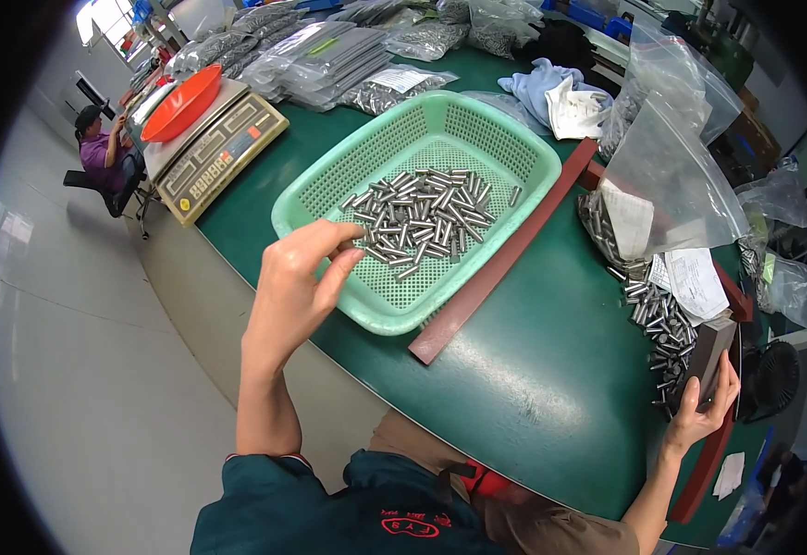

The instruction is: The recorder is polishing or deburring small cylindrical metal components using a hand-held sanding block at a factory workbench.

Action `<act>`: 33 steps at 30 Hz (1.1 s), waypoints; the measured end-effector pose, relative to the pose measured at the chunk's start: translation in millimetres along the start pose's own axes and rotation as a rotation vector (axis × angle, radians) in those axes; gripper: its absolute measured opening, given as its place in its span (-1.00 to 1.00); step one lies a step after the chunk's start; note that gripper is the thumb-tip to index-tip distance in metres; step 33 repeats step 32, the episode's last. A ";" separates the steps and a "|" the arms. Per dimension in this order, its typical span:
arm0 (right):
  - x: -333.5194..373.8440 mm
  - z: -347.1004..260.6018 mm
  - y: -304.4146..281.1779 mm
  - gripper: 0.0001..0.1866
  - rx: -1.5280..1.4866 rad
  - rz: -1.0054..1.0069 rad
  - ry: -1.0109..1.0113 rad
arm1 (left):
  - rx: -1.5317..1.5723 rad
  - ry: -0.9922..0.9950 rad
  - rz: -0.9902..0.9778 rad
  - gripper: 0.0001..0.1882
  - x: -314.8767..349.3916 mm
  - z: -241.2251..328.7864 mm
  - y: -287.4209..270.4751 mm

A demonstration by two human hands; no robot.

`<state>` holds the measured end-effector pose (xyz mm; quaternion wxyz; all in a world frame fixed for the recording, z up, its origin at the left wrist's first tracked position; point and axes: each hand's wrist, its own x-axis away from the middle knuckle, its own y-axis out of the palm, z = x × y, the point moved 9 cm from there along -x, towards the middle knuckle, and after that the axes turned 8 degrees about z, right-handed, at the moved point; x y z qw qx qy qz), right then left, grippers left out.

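My left hand (303, 277) hovers over the near left rim of a pale green plastic basket (348, 294). Its fingers are curled, thumb and forefinger a little apart, and I see nothing between them. Short shiny metal pins (426, 213) lie in a loose heap on the basket's perforated floor, close to those fingertips. At the far right of the table, my right hand (705, 407) grips a dark grey rectangular block (707, 359), its thumb on the near side. Beside that block lies a second heap of metal pins (659, 324), spilling from an opened clear plastic bag (671, 176).
Reddish-brown bars (505, 264) border the basket's right side and the table's right edge. A scale (214, 157) carrying an orange tray (184, 102) stands at left. Filled plastic bags (394, 88), a blue cloth (537, 88) and a white glove (574, 109) lie behind. Another person (103, 153) sits far left.
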<state>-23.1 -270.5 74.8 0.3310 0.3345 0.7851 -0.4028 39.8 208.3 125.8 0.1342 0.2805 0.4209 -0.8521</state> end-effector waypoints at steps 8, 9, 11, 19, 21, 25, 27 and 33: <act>1.4 10.6 -10.3 -0.46 -0.021 0.063 0.037 | -0.006 0.014 0.195 -0.81 8.9 3.6 -24.5; -0.1 13.7 -14.7 -0.46 -0.019 0.084 0.035 | -0.015 0.010 0.208 -0.81 10.2 4.4 -25.5; -1.9 21.7 -24.9 -0.48 -0.027 0.139 0.058 | -0.006 0.015 0.227 -0.79 11.3 10.4 -26.2; -9.3 40.5 -41.1 -0.51 -0.106 0.277 0.198 | 0.037 0.216 0.215 -0.74 18.0 67.5 -14.0; -8.5 44.8 -40.8 -0.54 -0.122 0.280 0.220 | 0.029 0.204 0.239 -0.74 15.5 67.2 -15.7; -5.8 49.1 -43.0 -0.57 -0.126 0.262 0.224 | -0.015 0.165 0.255 -0.76 18.6 56.2 -23.2; -8.0 42.7 -40.6 -0.56 -0.136 0.263 0.210 | -0.043 0.138 0.233 -0.76 20.4 48.5 -26.6; -2.8 60.1 -38.0 -0.56 -0.122 0.218 0.200 | -0.059 0.102 0.298 -0.75 23.4 33.0 -37.4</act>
